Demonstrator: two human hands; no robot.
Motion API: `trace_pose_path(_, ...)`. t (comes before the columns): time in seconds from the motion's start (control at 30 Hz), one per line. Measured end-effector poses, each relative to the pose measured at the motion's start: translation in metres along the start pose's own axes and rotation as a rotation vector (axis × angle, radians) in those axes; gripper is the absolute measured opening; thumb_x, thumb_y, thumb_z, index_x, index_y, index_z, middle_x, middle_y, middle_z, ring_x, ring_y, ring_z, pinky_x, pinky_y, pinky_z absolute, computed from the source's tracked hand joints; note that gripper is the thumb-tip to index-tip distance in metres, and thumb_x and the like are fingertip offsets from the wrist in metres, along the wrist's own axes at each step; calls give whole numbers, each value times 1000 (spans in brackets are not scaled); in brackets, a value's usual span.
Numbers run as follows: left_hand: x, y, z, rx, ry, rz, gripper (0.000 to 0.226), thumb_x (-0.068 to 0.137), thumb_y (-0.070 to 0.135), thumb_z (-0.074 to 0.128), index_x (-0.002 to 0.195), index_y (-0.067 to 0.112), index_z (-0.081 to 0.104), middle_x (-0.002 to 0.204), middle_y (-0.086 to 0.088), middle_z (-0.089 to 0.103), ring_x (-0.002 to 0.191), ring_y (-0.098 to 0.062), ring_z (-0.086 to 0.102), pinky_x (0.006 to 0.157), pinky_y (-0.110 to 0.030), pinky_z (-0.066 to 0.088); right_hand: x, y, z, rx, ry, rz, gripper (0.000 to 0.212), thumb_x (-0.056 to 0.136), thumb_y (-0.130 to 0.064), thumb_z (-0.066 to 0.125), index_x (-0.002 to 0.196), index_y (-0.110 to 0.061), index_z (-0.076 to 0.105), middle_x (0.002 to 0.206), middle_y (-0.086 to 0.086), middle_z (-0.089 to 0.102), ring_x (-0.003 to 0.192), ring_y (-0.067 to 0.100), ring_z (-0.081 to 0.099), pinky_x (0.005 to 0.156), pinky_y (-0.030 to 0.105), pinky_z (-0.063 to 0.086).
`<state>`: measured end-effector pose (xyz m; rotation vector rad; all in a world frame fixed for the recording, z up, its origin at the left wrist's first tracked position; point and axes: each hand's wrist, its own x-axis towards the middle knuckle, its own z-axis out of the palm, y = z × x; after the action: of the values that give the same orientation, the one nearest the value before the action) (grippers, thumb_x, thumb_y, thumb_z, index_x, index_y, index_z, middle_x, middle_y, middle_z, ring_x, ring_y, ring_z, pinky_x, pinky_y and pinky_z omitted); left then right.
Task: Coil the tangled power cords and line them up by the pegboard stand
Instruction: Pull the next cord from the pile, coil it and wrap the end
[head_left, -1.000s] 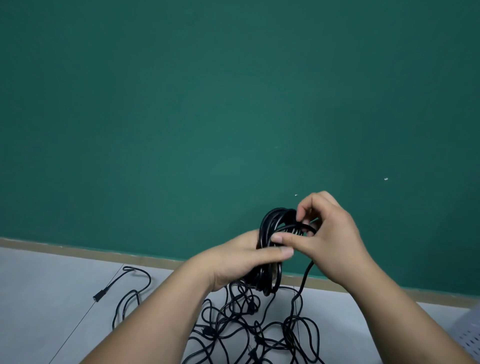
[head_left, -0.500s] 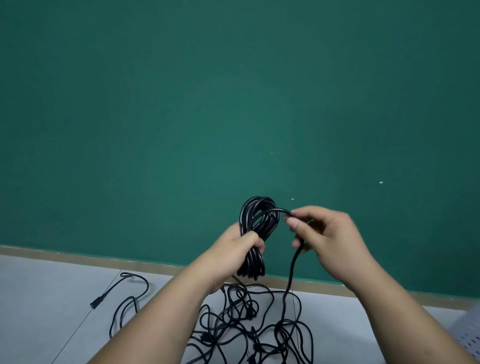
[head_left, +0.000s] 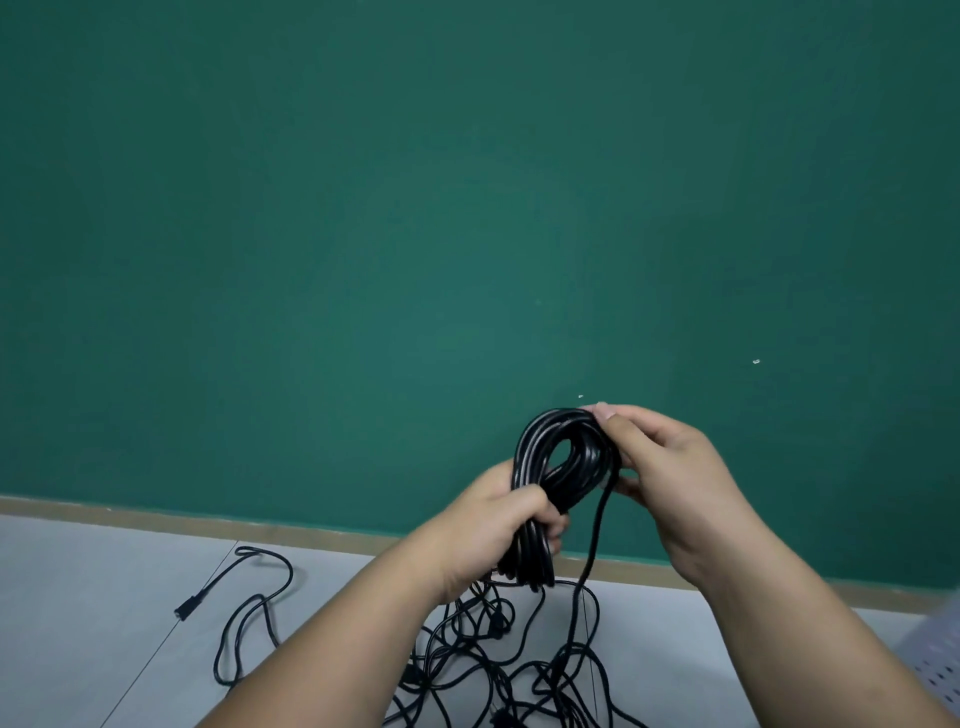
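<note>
Half-coiled: grips power-cord coil (head_left: 527, 452) mid-bundle with left hand (head_left: 493, 525), pinches its top loop with right hand (head_left: 670, 467), above the floor tangle (head_left: 498, 670). Probably light, limp, springy; best held at the waist.

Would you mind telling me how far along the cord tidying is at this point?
Done: nothing finished shows; no coil lies beside the pegboard. In hand: the left hand grips a coil of several loops while the right hand holds its top; its tail hangs to the floor. Left: the tangle and a loose cord.
</note>
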<state>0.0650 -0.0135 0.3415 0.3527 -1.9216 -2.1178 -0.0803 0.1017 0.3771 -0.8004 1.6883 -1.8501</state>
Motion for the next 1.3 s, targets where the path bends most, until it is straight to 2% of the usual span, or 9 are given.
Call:
trace_pose_path(0.17, 1, 6, 0, -266, 84, 30, 17, 81, 9, 52, 97, 8, 48, 75, -10, 45, 61, -21, 46, 68, -39, 36, -4, 8, 10, 11, -42, -47, 21, 106, -18, 62, 114, -25, 80, 107, -2, 81, 98, 16, 73, 96, 42, 62)
trace_pose_path(0.33, 0, 4, -2, -53, 115, 78, 5, 87, 17, 65, 85, 21, 67, 77, 0, 61, 76, -19, 56, 72, -36, 45, -7, 13, 23, 34, 43, -96, 21, 104, -15, 65, 113, -27, 80, 102, -5, 82, 96, 16, 76, 80, 31, 62)
trace_pose_path(0.47, -3, 3, -4, 87, 87, 131, 29, 98, 18, 71, 127, 21, 70, 117, 5, 77, 114, -14, 71, 98, -26, 54, -9, 14, 28, 17, 72, -109, 24, 104, -10, 65, 112, -26, 81, 97, -3, 82, 86, 15, 77, 77, 31, 63)
trace_pose_path(0.57, -2, 3, -5, 74, 159, 88, 11, 85, 16, 68, 95, 21, 68, 82, 2, 63, 83, -24, 59, 77, -38, 48, -9, 17, 31, -42, 90, -113, 24, 103, -13, 67, 110, -30, 82, 94, -1, 82, 75, 12, 71, 80, 35, 64)
trace_pose_path(0.7, -1, 1, -9, -3, 172, 63, 9, 79, 9, 59, 87, 14, 60, 76, -7, 53, 71, -24, 52, 78, -50, 45, -9, 14, 32, 21, 38, -78, 21, 105, -16, 65, 111, -26, 82, 99, 5, 81, 82, 11, 76, 80, 29, 63)
trace_pose_path(0.87, 1, 1, -8, -114, 168, 63, 13, 77, 9, 57, 89, 6, 60, 81, -16, 52, 69, -25, 54, 80, -52, 46, -11, 16, 37, -128, 13, -197, 22, 104, -40, 64, 114, -27, 79, 101, -3, 80, 92, 13, 77, 90, 40, 63)
trace_pose_path(1.07, 4, -7, -5, 119, 184, 90, 17, 82, 10, 57, 96, 15, 65, 87, -5, 65, 84, -21, 61, 89, -55, 55, -8, 18, 31, -276, 137, -240, 36, 83, -66, 67, 104, -40, 82, 100, -8, 78, 88, 15, 78, 85, 49, 63)
trace_pose_path(1.2, 2, -5, 1, 68, 160, 105, 33, 88, 5, 55, 118, 11, 68, 114, -7, 78, 115, -23, 72, 93, -46, 55, -4, 14, 23, -157, 102, -236, 8, 95, -33, 78, 97, -29, 85, 91, -7, 81, 80, 6, 75, 67, 26, 60)
trace_pose_path(1.3, -1, -4, 4, -6, 119, 72, 22, 87, 9, 57, 107, 2, 66, 102, -12, 76, 100, -33, 76, 81, -41, 59, -2, 12, 15, -89, 71, -172, 8, 95, -28, 78, 97, -25, 85, 88, 1, 80, 67, 7, 63, 56, 18, 54)
